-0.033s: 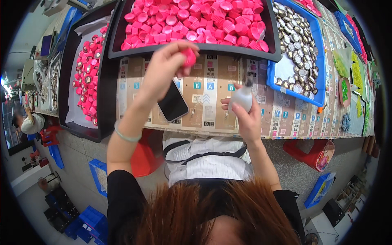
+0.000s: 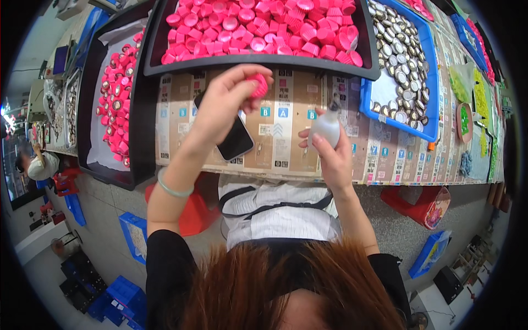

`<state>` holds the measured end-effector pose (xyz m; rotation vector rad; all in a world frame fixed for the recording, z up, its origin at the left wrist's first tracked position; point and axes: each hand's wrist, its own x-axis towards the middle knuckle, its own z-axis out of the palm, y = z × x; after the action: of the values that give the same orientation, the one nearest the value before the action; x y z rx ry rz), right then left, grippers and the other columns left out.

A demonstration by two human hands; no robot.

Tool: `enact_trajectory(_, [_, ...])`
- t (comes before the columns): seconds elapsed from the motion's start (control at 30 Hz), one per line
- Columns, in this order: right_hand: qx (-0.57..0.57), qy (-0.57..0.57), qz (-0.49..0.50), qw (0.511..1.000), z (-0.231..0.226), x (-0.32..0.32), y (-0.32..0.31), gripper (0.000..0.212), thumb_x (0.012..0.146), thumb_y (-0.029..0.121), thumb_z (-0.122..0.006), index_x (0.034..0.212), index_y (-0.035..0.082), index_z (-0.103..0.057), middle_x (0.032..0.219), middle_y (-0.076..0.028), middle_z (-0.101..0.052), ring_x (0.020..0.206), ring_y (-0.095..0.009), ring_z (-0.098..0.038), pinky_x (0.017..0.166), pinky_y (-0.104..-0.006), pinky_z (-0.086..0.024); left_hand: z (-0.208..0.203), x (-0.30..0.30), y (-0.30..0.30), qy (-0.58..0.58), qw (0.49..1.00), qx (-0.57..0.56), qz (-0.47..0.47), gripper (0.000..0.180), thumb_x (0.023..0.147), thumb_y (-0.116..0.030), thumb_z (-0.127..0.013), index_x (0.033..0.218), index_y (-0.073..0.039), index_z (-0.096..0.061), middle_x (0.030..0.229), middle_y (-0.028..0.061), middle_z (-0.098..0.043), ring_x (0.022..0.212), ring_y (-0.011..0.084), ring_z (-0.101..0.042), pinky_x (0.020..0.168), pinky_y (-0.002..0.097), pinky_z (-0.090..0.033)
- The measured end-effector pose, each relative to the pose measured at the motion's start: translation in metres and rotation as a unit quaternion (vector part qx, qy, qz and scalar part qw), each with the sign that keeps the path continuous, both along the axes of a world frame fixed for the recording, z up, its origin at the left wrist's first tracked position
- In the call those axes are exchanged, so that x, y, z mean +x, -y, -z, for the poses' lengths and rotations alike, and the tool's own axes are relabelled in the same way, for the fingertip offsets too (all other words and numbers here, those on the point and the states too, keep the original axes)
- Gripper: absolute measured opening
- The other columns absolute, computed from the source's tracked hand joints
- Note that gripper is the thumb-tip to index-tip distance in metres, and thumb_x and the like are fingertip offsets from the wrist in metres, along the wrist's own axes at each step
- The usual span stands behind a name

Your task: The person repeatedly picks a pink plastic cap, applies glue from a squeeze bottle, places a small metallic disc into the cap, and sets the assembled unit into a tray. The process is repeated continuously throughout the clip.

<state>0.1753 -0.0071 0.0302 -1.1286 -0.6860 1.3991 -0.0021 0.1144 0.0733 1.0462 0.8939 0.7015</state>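
My left hand [image 2: 217,107] pinches a small pink ridged cap [image 2: 258,85] between thumb and fingers, above the table just in front of the black tray [image 2: 264,61] heaped with pink caps [image 2: 258,30]. Closed around a white squeeze bottle [image 2: 325,129] is my right hand [image 2: 335,159], right of the middle. The bottle stands nozzle up, its dark tip [image 2: 335,103] pointing toward the trays. A dark phone [image 2: 236,142] lies on the table, partly hidden by my left hand and wrist.
To the left stands another black tray [image 2: 144,118] of pink caps [image 2: 116,102], several with metal discs inside. A blue tray [image 2: 397,127] of round metal-edged discs [image 2: 404,77] is at the right. Red stools [image 2: 201,212] stand below the table edge. Farther left is another person [image 2: 43,165].
My left hand has shifted slightly, and the cap in it is turned so its ridged side shows more. My right hand still holds the bottle in nearly the same place.
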Motion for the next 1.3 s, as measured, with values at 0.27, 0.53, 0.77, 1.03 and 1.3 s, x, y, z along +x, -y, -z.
enact_trajectory(0.27, [0.003,0.023,0.028,0.999,-0.012,0.005,0.009,0.038,0.077,0.004,-0.059,0.109,0.000,-0.041,0.096,-0.009,-0.053,0.084,-0.014,-0.055,0.072,-0.0241,-0.045,0.035,0.008,0.082,0.063,0.995,0.002,-0.075,0.050,0.078,0.004,-0.053,0.124,0.003,-0.033,0.114,0.0114,-0.047,0.094,0.0167,-0.054,0.081,0.0246,-0.044])
enact_trajectory(0.53, [0.158,0.141,0.046,0.976,-0.032,0.000,0.017,0.039,0.065,0.000,-0.070,0.096,0.002,-0.046,0.097,-0.007,-0.048,0.086,-0.012,-0.048,0.075,-0.0243,-0.040,0.045,0.010,0.099,0.088,0.989,-0.018,-0.115,0.041,0.073,0.007,-0.058,0.111,0.001,-0.041,0.102,0.0086,-0.049,0.094,0.0155,-0.054,0.081,0.0244,-0.045])
enact_trajectory(0.77, [0.253,0.350,0.038,0.901,-0.032,-0.003,0.025,0.047,0.058,0.013,-0.079,0.092,0.003,-0.049,0.085,-0.007,-0.047,0.076,-0.015,-0.047,0.067,-0.0250,-0.039,0.049,0.011,0.103,-0.049,0.984,0.069,-0.155,0.037,0.069,-0.003,-0.067,0.100,0.001,-0.048,0.090,0.0060,-0.054,0.083,0.0105,-0.053,0.075,0.0228,-0.044])
enact_trajectory(1.03, [0.266,0.369,0.047,0.890,-0.031,-0.008,0.025,0.045,0.057,0.014,-0.079,0.090,0.003,-0.050,0.078,-0.006,-0.050,0.068,-0.015,-0.047,0.059,-0.0245,-0.038,0.042,0.011,0.101,0.012,0.988,-0.001,-0.154,0.036,0.070,0.006,-0.061,0.102,0.001,-0.045,0.094,0.0067,-0.052,0.087,0.0102,-0.052,0.076,0.0215,-0.045])
enact_trajectory(1.3, [0.257,0.399,0.045,0.879,-0.032,-0.009,0.024,0.043,0.055,0.013,-0.080,0.086,0.004,-0.052,0.074,-0.006,-0.051,0.064,-0.015,-0.047,0.057,-0.0244,-0.038,0.041,0.013,0.103,-0.031,0.989,0.019,-0.146,0.036,0.070,0.008,-0.059,0.103,0.001,-0.044,0.094,0.0069,-0.051,0.087,0.0107,-0.052,0.077,0.0219,-0.045])
